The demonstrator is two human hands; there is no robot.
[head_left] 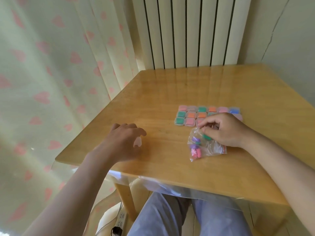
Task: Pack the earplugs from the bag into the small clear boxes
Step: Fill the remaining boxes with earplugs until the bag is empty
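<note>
My two hands are over the table (170, 86), well apart. My left hand (126, 138) hangs just above the wood with its fingers loosely curled, holding nothing I can see; a pale glint under its thumb is too faint to name. My right hand (225, 130) has its fingers curled, and its fingertips (203, 129) pinch the top edge of the one clear bag (209, 149), which lies below that hand on its thumb side. Through the plastic I count the earplugs (196, 153): two purple, one green between them, and about three pink bunched at the end nearest me. One more green earplug (207, 137) sits right under my fingers, though I cannot tell whether I am holding it or it is lying in the bag. Just beyond my right knuckles the small boxes (190, 114) stand in three rows. The farthest row has six. The middle row shows three plainly, a fourth partly, and one peeking past my hand. The nearest shows two and part of a third. My hand hides the rest.
</note>
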